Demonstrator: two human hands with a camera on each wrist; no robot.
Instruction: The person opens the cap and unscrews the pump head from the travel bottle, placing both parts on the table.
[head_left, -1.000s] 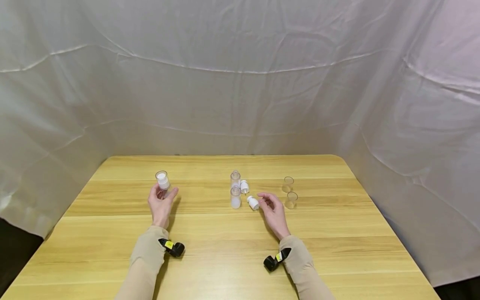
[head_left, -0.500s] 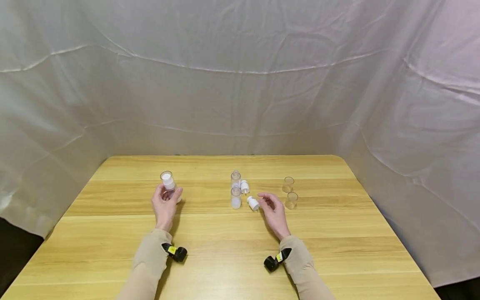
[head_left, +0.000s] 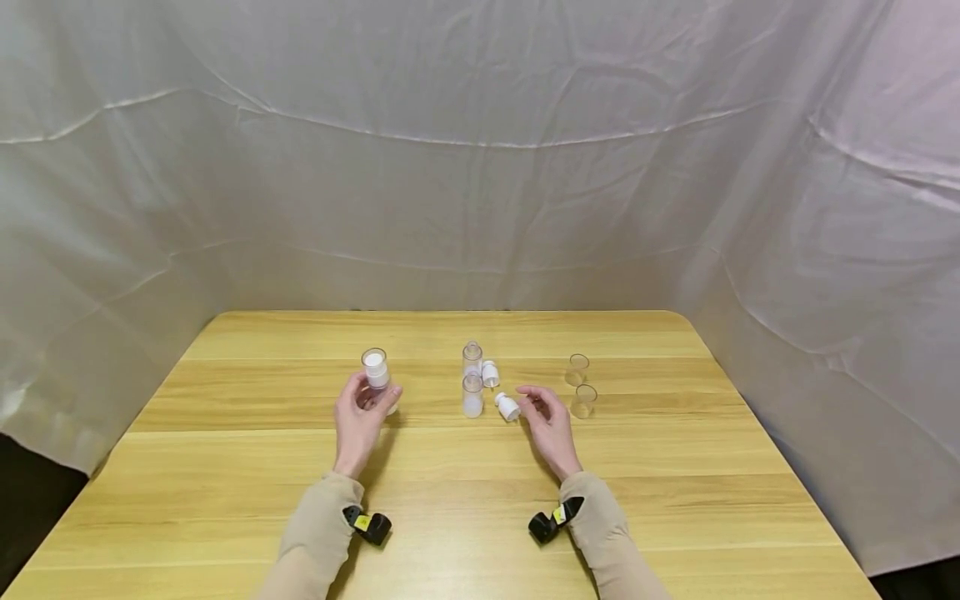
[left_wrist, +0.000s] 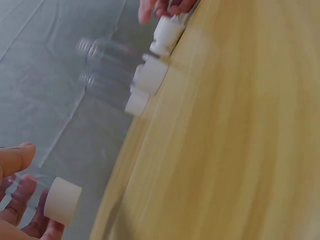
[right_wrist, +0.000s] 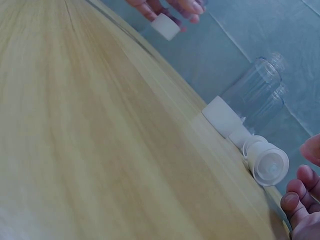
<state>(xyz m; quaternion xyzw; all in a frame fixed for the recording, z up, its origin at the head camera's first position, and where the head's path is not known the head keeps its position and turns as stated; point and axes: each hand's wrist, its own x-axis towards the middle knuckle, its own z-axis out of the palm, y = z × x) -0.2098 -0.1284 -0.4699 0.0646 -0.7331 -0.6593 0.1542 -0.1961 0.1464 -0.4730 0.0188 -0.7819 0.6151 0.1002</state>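
My left hand [head_left: 358,423] grips a small clear pump bottle [head_left: 377,372] with a white pump top under a clear cap. Its white base [left_wrist: 63,201] shows below the fingers in the left wrist view. My right hand [head_left: 550,427] rests at the table with loosely bent fingers, holding nothing. Just left of its fingertips lies a white pump head [head_left: 507,407], its open end facing that hand in the right wrist view. Two uncapped clear bottles, a front one [head_left: 472,398] and a back one [head_left: 472,358], stand left of it. A second white pump head [head_left: 490,373] lies beside them.
Two clear caps, a front one [head_left: 583,402] and a back one [head_left: 577,369], stand to the right of my right hand. The wooden table [head_left: 450,517] ends at a pale hanging cloth [head_left: 480,208] behind and at both sides.
My left hand has carried the pump bottle rightward, closer to the standing bottles. My right hand and the things near it have stayed in place.
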